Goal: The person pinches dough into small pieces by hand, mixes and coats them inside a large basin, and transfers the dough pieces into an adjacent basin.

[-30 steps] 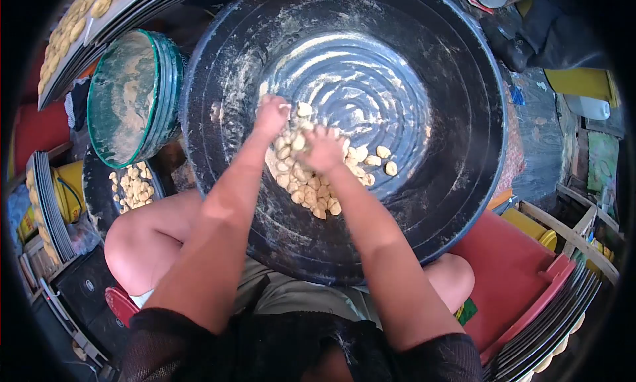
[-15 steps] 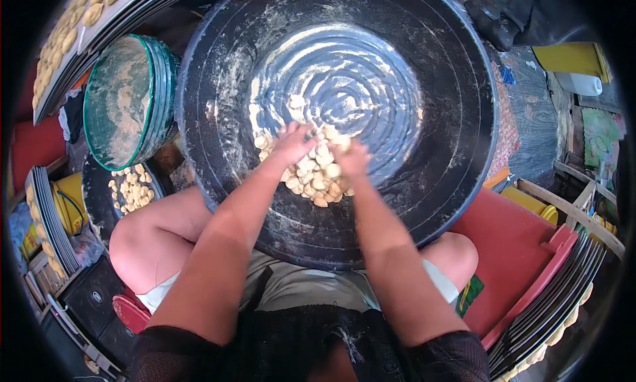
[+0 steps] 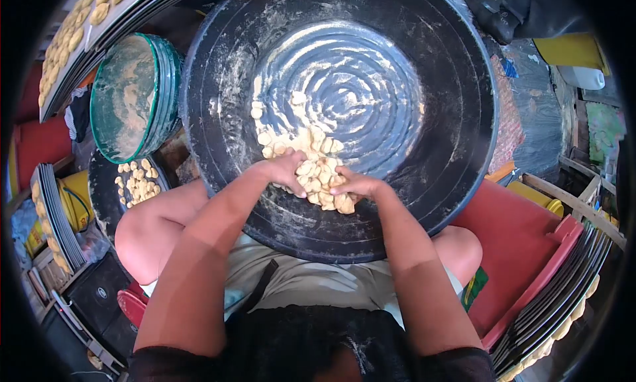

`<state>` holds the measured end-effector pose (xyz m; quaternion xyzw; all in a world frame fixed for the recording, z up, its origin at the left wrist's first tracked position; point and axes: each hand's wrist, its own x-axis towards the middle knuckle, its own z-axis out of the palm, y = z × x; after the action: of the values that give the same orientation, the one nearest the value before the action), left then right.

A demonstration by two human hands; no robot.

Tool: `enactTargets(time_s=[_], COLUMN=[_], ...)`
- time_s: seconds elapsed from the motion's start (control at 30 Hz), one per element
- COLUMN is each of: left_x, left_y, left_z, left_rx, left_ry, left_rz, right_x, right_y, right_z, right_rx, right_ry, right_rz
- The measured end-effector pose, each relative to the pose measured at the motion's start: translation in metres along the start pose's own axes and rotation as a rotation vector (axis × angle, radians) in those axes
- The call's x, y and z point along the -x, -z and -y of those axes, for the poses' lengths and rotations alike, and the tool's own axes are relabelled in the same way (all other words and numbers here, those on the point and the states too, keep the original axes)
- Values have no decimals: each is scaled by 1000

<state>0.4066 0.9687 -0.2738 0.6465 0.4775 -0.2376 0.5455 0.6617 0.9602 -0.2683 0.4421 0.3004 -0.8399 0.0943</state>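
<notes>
A large dark round basin (image 3: 457, 117) dusted with flour fills the middle of the view. Near its front side lies a heap of pale dough pieces (image 3: 318, 174). My left hand (image 3: 286, 170) cups the left side of the heap, with its fingers curved around some pieces. On the right side, my right hand (image 3: 358, 184) is curled against the heap, thumb on top of the dough. Both hands are closed on dough pieces between them. A few loose pieces lie farther up and left in the flour.
Green-rimmed stacked tubs (image 3: 126, 97) stand at the left, above a smaller dark basin holding dough pieces (image 3: 138, 183). Trays of dough (image 3: 63, 51) are stacked at the upper left. A red container (image 3: 510, 243) and more stacked trays (image 3: 556, 302) are at the right.
Both hands have come down toward the front of the basin and now sit on either side of the dough heap. The heap is gathered nearer to me.
</notes>
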Motion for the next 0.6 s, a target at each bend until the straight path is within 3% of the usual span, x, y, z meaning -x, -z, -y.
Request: enactTargets(time_s=[0.03,0.13,0.17,0.2,0.23,0.27,0.3,0.37,0.4,0.43,0.5,0.53,0.57,0.6], left_x=[7,12,7,4,5,4,12,15,13,9,-11,-7,-1,3], left_y=[4,0,0,-5,4,7,11,8,10,7,-11,-3,2,5], left_z=[4,-14,-14,-13,-2,-1,-7,-23,-21,-16,19,9,-5,-14], left_rx=[9,-26,23,78,194,145,99,-9,77,165,322,287,254,215], left_ry=[4,97,72,50,-100,-46,8,151,110,70,-60,-15,31,75], left_rz=[-45,-57,-20,30,58,9,-35,-2,44,95,105,96,91,89], right_x=[13,-28,-38,-32,-23,-19,-19,-15,-15,-18,-8,-4,-6,-20], right_y=[-6,-29,-20,-12,-1,9,11,-17,-24,-19,4,10,7,4], right_z=[17,-2,-15,-16,-9,-1,-2,3,8,7,7,13,17,1], right_rx=[-26,586,337,222,108,3,140,99,81,187,112,78,175,198], right_ry=[-37,-16,180,160,139,126,113,51,26,9,-54,-85,-167,-90], right_rz=[45,-529,-376,-217,-58,98,-168,-335,-421,-321,-143,-54,-224,-197])
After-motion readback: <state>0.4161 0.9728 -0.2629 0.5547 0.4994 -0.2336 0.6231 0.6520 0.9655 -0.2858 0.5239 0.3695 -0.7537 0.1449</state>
